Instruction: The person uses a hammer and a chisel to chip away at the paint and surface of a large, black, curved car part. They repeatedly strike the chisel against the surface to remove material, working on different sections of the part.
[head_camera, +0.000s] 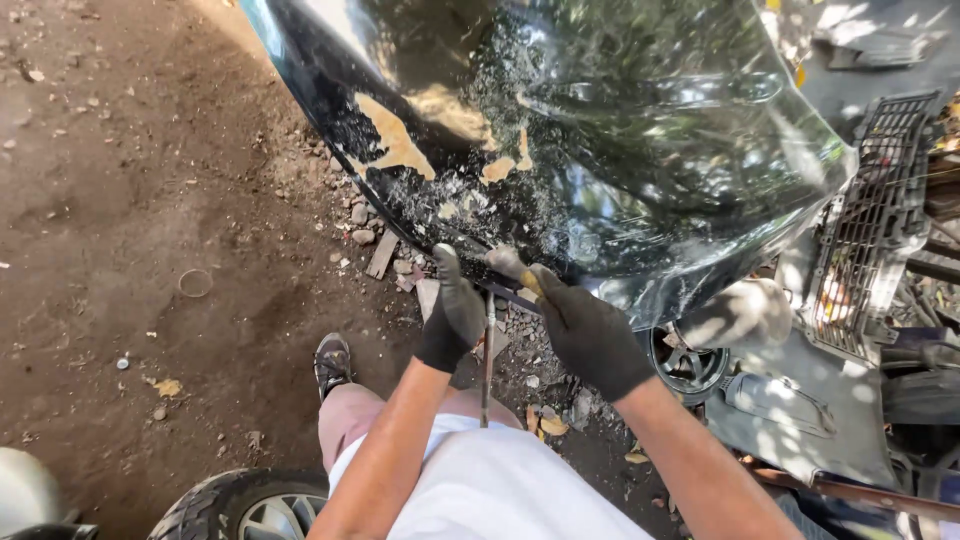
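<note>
While both gloved hands meet at the lower edge of the dark car body panel (620, 150), the work seems to be in the middle of scraping or prying at the damaged paint there. The panel is large and glossy, it fills the far centre and right of the view, and it has yellowish patches (395, 140) where the coating is gone. The right hand (590, 330) is closed around a tool with a yellow part (530, 282); its tip is set against the panel edge. The left hand (455, 315) is wrapped firmly around a thin metal rod (487, 370), which hangs down toward the person's lap. I judge that the next move needs steady pressure along the edge, with the tip kept flat so that it does not slip onto the good paint.

Both forearms reach forward from the near side and come together, the wrists a little bent downward. A shoe (333, 362) stands on the brown dirt ground (130, 200) to the left. Small stones (360, 225) lie near the panel edge. A tyre (235, 505) is at the near left, and a grey grille (875, 220) is at the far right.
</note>
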